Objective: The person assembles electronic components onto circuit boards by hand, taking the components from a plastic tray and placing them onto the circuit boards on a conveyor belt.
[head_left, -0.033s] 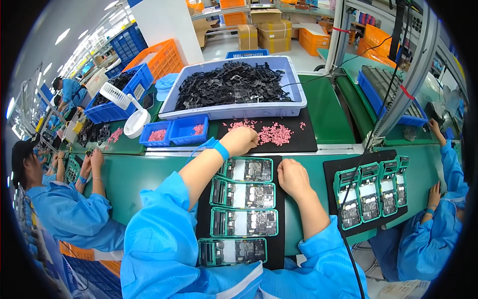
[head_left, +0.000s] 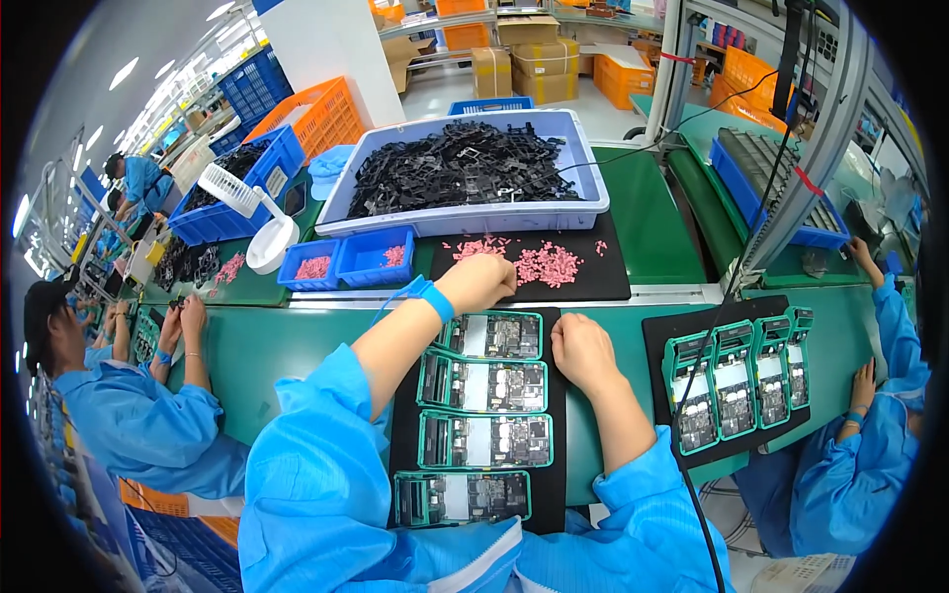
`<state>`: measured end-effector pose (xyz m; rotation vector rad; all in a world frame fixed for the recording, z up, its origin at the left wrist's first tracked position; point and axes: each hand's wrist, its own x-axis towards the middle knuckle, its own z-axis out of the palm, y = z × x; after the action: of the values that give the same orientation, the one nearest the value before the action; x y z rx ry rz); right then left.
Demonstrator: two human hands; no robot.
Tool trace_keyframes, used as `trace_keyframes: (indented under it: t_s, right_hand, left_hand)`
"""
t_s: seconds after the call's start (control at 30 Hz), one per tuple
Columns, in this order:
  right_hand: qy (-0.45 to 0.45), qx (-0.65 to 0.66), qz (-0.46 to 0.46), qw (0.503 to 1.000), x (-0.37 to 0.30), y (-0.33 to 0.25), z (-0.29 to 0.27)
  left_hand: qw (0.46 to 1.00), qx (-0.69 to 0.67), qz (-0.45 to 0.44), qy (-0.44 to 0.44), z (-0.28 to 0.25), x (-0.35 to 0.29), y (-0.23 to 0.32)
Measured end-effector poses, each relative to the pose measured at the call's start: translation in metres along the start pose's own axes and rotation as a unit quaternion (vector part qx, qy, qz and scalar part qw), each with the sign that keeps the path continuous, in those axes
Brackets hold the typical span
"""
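Note:
My left hand [head_left: 478, 283], with a blue wrist strap, reaches to the near edge of a spread of small pink pieces [head_left: 549, 266] on a black mat [head_left: 605, 285]. Its fingers are pressed together; whatever they hold is hidden. Beside the right edge of a second black mat [head_left: 556, 435], my right hand [head_left: 585, 348] rests with curled fingers, their contents hidden too. Between my forearms, several green-framed device housings with circuit boards lie in a column; the topmost housing [head_left: 491, 336] is just below my left hand, the lowest [head_left: 463, 498] close to my body.
Behind the pink pieces stands a large pale tub [head_left: 484, 219] of black plastic parts. Two small blue bins [head_left: 341, 282] and a white fan [head_left: 272, 244] are to its left. Co-workers sit at both sides. More housings [head_left: 733, 381] lie at right; a black cable [head_left: 682, 415] hangs before them.
My left hand has shifted very slightly to the right at the pink pieces. My right hand and the housings stay where they were.

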<state>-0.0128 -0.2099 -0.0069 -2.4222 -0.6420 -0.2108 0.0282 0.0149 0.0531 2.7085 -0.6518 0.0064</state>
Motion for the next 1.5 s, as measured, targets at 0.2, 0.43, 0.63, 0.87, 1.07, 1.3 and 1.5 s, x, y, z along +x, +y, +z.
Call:
trace_keyframes:
  t_s: [0.2, 0.43, 0.63, 0.87, 1.07, 1.3, 1.5]
  right_hand:
    - [-0.009, -0.002, 0.01, 1.0, 0.003, 0.0, -0.001]
    - [0.004, 0.003, 0.003, 1.0, 0.002, 0.002, 0.0]
    - [0.004, 0.006, -0.003, 1.0, 0.001, 0.0, -0.001]
    - [0.012, 0.016, -0.025, 0.999, 0.001, 0.0, -0.008]
    - [-0.054, 0.052, -0.137, 0.988, -0.004, -0.027, -0.029]
    - [-0.108, 0.006, -0.202, 0.973, -0.005, -0.037, -0.02]
    - [-0.071, -0.049, -0.242, 0.966, -0.009, -0.045, -0.019]
  left_hand:
    - [0.996, 0.04, 0.073, 0.031, 0.015, -0.02, 0.026]
    - [0.983, 0.158, 0.083, 0.045, 0.024, -0.02, 0.032]
    - [0.963, 0.245, 0.109, 0.02, 0.021, -0.019, 0.039]
    - [0.965, 0.234, 0.11, 0.034, 0.023, -0.031, 0.044]
    - [0.971, 0.202, 0.121, 0.05, 0.026, -0.04, 0.037]
    - [0.988, 0.105, 0.09, 0.065, 0.031, -0.041, 0.024]
    - [0.985, 0.113, 0.103, 0.079, 0.036, -0.04, 0.021]
